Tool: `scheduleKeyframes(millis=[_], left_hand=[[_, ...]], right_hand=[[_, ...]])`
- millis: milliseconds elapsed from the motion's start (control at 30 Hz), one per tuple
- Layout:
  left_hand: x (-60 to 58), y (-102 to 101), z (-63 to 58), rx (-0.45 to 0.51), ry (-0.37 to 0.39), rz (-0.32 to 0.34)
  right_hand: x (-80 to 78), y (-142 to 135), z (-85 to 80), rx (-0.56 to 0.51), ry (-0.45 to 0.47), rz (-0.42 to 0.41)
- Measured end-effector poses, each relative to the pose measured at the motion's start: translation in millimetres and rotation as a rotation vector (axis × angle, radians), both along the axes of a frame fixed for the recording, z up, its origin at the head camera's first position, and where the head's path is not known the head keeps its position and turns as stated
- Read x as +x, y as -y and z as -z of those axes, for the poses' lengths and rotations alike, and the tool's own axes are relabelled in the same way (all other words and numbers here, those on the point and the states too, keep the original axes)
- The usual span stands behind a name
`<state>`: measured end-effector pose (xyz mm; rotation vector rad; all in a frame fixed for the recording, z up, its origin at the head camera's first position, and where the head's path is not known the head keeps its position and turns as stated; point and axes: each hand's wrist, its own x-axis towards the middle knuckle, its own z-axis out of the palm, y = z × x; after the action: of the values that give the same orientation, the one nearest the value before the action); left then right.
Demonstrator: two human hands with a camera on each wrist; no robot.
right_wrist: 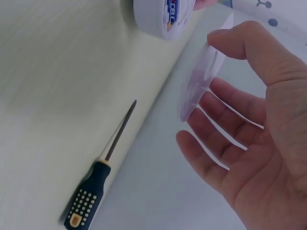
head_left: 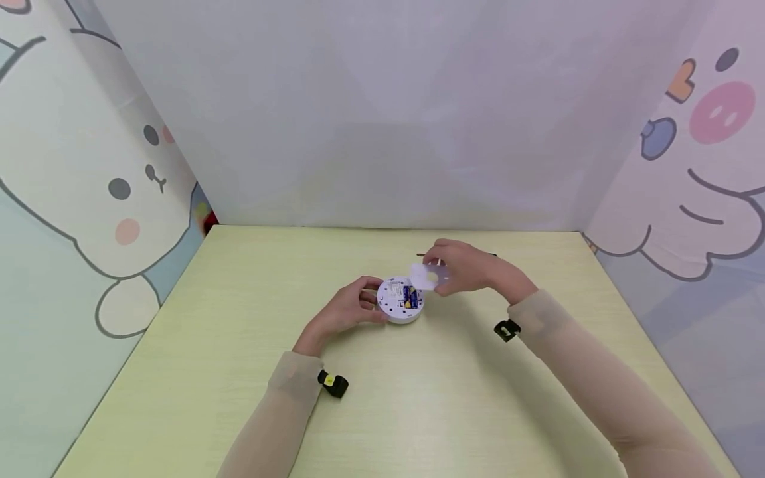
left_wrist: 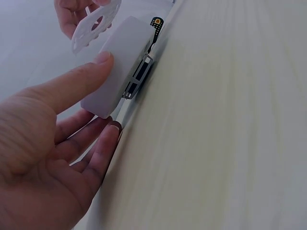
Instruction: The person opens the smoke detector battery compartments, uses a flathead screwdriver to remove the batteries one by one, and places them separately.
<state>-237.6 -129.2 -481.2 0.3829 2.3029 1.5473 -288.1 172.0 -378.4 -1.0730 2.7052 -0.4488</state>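
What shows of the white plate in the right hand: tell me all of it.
The plate is thin, white and looks like slightly see-through plastic. It has a rounded outline and an opening, and the left wrist view shows small bumps along its edge. The right hand pinches it between thumb and fingers, holding it up off the table, near the device but apart from it. Nothing but that hand is seen touching it.

Head view: bright, even, diffuse light; pale sheen on the worktop (head_left: pixel 406 411), lower centre; broad, soft-edged shadow left of the right sleeve (head_left: pixel 586 372), lower right; fine print on the white disc (head_left: pixel 399 302) illegible. Wrist views: dimmer, greyer; right-wrist frame, lower left, narrow shadow along the screwdriver (right_wrist: pixel 88 199).
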Motion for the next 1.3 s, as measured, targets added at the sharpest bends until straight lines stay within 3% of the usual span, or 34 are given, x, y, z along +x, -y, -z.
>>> scheduleKeyframes(millis=[300, 667, 1300], left_hand=[[0.4, -1, -0.4, -0.024, -0.005, -0.003], [1.8, -1, -2.2, -0.027, -0.009, -0.003], [1.6, -1, -0.2, -0.015, -0.015, 0.012]], right_hand=[[-0.2, -60, 5.0, -0.046, -0.038, 0.133], [0.0, -119, 31.8, -0.008, -0.044, 0.265], [7.8, -147, 59.3, 0.049, -0.011, 0.354]])
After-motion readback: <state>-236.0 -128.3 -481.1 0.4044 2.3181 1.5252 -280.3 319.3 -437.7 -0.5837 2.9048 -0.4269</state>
